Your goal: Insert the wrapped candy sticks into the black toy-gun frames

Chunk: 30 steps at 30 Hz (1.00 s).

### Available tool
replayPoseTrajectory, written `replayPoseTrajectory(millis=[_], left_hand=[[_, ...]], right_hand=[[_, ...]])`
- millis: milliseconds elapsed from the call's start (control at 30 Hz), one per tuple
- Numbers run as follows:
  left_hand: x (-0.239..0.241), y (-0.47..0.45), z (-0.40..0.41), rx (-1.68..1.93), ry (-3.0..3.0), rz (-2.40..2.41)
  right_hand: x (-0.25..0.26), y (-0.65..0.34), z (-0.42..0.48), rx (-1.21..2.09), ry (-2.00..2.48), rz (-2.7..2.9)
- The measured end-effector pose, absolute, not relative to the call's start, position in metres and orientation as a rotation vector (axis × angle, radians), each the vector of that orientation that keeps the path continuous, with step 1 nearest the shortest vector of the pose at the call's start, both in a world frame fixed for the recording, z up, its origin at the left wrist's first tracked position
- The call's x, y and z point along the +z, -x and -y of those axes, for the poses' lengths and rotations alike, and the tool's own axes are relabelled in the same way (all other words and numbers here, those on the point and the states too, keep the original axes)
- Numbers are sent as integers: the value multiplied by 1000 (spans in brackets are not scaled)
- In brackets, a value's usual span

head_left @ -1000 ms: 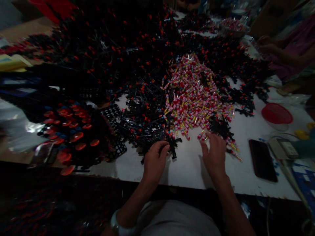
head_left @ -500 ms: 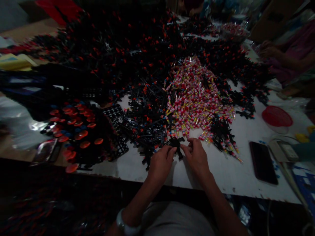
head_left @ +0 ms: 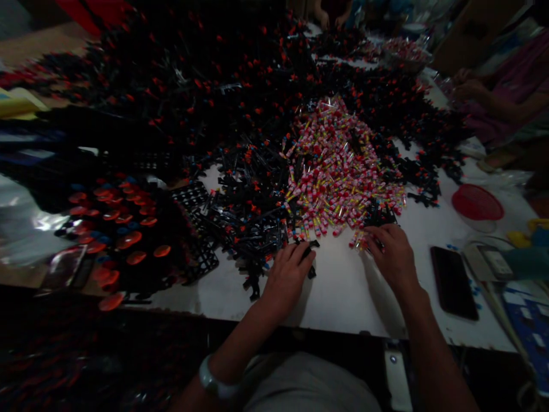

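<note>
My left hand [head_left: 288, 277] is closed over a small black toy gun [head_left: 312, 246] lying on the white table top; the fingers hide most of it. My right hand [head_left: 392, 254] is off to the right with its fingers curled together at the lower edge of a heap of small clear tubes [head_left: 334, 177] with pink, white and yellow filling. Whatever lies between those fingertips is hidden, but several tubes [head_left: 357, 240] lie right beside them. Left of my left hand, more black toy guns [head_left: 257, 212] with orange tips are piled up.
A great mound of black toy guns [head_left: 206, 86] covers the back. At left are orange discs [head_left: 128, 239] and a black plastic crate [head_left: 201, 257]. At right lie a phone [head_left: 453, 283] and a red mesh basket [head_left: 477, 201]. Another person's hands [head_left: 469, 86] show at far right.
My right hand has left the toy gun and moved right to the tubes. My left hand stays with the toy gun, its fingers now covering more of it. The view has shifted slightly.
</note>
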<state>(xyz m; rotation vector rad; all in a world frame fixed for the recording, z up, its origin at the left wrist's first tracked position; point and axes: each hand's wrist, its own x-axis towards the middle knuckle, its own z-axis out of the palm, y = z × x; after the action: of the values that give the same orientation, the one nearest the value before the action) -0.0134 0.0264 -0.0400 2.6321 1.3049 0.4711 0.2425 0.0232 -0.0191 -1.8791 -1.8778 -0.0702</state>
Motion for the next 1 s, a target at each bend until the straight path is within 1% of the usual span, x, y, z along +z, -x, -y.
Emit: replayPoseTrajectory(millis=[100,167,233,433,767,1000], left_hand=[[-44,11,-29,471,-2631,-1307],[-45,11,-29,488,-2623,-1316],[-45,13,-27,515,-2607,-1328],[-40,20,-20,628,-2488,-1334],[-43,19,-24,675,-2482,-1275],[-45,18,-21,691,-2490,-1289]], right_hand=[[-11,-246,-37,-166,1888,2236],[-12,-238,-47,-126,1827,2448],[-16,-231,-53,-79,1765,2546],[-33,-246,-54,148,1722,2564],[-38,-235,-79,279,1565,2515],[-35,-236,-105,396,1341,2668]])
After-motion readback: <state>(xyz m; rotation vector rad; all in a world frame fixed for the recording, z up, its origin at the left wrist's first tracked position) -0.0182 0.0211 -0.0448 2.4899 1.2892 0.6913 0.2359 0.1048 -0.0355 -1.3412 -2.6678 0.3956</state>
